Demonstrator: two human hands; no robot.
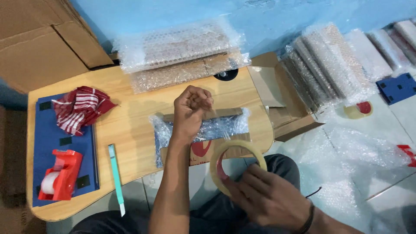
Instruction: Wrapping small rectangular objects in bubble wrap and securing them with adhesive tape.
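My right hand (266, 195) grips a roll of clear packing tape (236, 149) low in the middle of the view. My left hand (190, 110) is raised above the small wooden table (130, 125), fingers pinched on the free end of the tape, which is barely visible. Under the left hand lies a flat item wrapped in bubble wrap (225, 126) with a cardboard piece (203, 149) beneath it.
A red tape dispenser (60, 175) and a red-and-white striped cloth (82, 108) rest on a blue board (47, 143) at the left. A teal utility knife (116, 177) lies near the table's front edge. Bubble-wrapped bundles (182, 52) sit behind and to the right (329, 60), with cardboard boxes (39, 39).
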